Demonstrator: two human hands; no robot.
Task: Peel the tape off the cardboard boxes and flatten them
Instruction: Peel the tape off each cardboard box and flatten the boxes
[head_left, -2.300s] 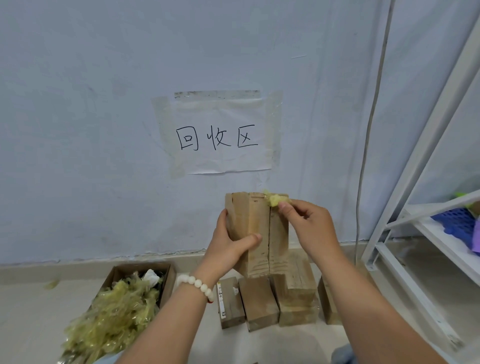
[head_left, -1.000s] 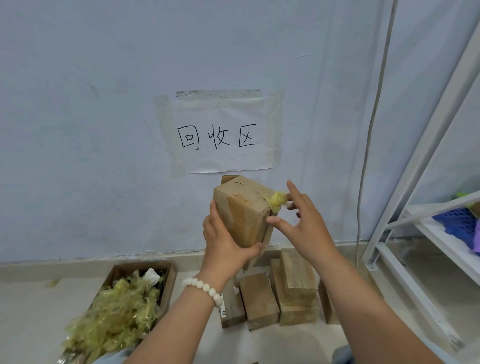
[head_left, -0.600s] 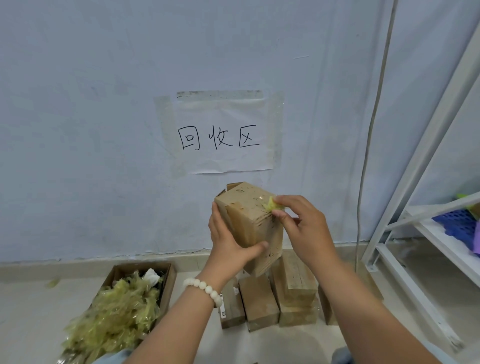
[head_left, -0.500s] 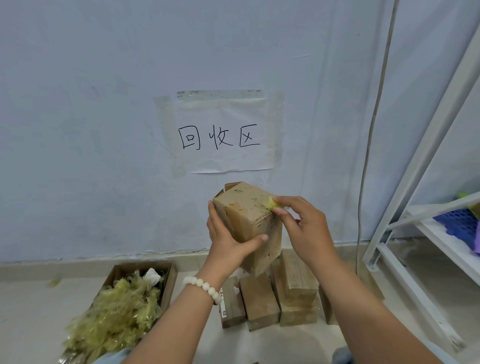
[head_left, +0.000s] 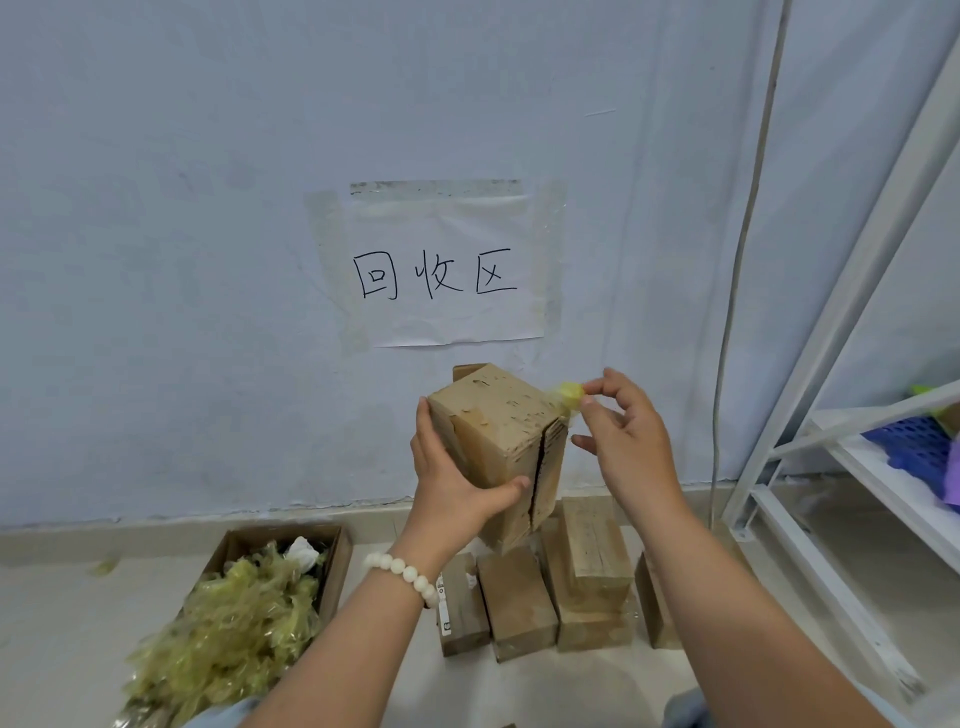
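Cardboard box (head_left: 496, 431) held tilted in mid-air before wall; left hand (head_left: 452, 488) curled round its side; right hand (head_left: 628, 447) pinching yellow tape (head_left: 570, 391) at its top corner, other fingers spread; likely to snap short if yanked, leaving strip stuck.

The right hand (head_left: 628, 447) is now drawn off to the right of the cardboard box (head_left: 498, 431); half a second ago its fingers lay against the upper right corner. The yellow tape wad (head_left: 569, 391) pinched between its thumb and forefinger now stands clear of that corner, with a thin film of tape stretched back to the box edge. The remaining fingers have spread. The seam (head_left: 537, 478) on the front face now shows as a dark open split. The left hand (head_left: 452, 488) has turned the box slightly since then.
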